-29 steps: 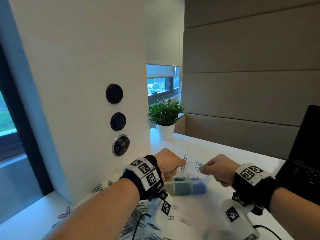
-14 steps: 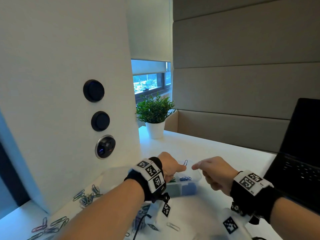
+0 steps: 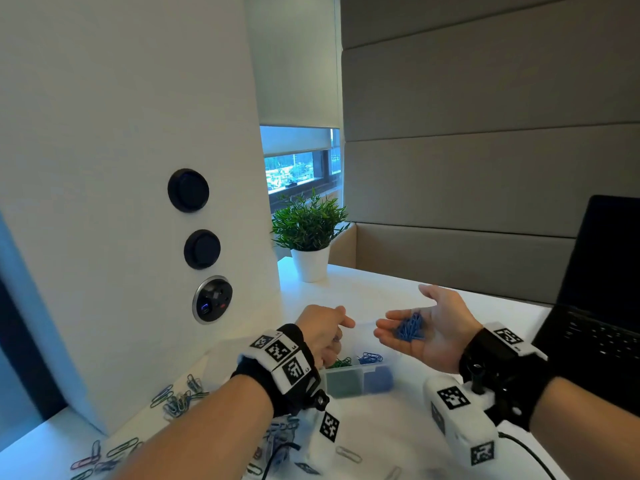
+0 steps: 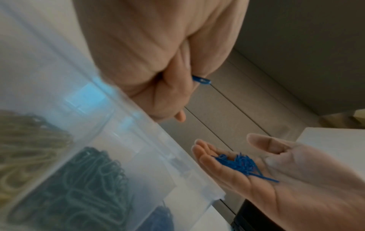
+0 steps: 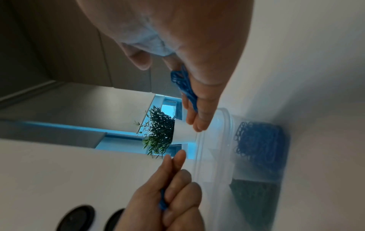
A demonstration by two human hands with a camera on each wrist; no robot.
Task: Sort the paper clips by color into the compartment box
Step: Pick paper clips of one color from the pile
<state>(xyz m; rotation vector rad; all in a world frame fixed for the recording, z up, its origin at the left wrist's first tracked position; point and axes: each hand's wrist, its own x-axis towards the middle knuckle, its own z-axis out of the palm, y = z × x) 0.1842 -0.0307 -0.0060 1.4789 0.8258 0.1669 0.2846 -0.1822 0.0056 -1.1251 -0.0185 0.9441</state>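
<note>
My right hand [image 3: 420, 325] lies palm up, fingers straight, above the clear compartment box [image 3: 372, 384], with a small heap of blue paper clips [image 3: 410, 329] on the palm. The same heap of blue clips [image 4: 242, 166] shows in the left wrist view. My left hand [image 3: 325, 332] hovers over the box's left part, fingers curled round a blue clip [image 4: 201, 80] whose end sticks out. The box holds green clips [image 3: 341, 362] and blue clips [image 3: 370, 358] in neighbouring compartments. A yellowish bunch [image 4: 25, 140] fills another compartment.
Loose clips of mixed colours [image 3: 178, 400] lie on the white table [image 3: 381, 292] along a white pillar [image 3: 138, 202], more at the near left [image 3: 104, 455]. A potted plant [image 3: 309, 237] stands behind the box. An open laptop [image 3: 599, 306] is at the right.
My right hand has turned palm up and opened, showing the blue clips. The left hand has drawn its clip into curled fingers. The view has swung left and down.
</note>
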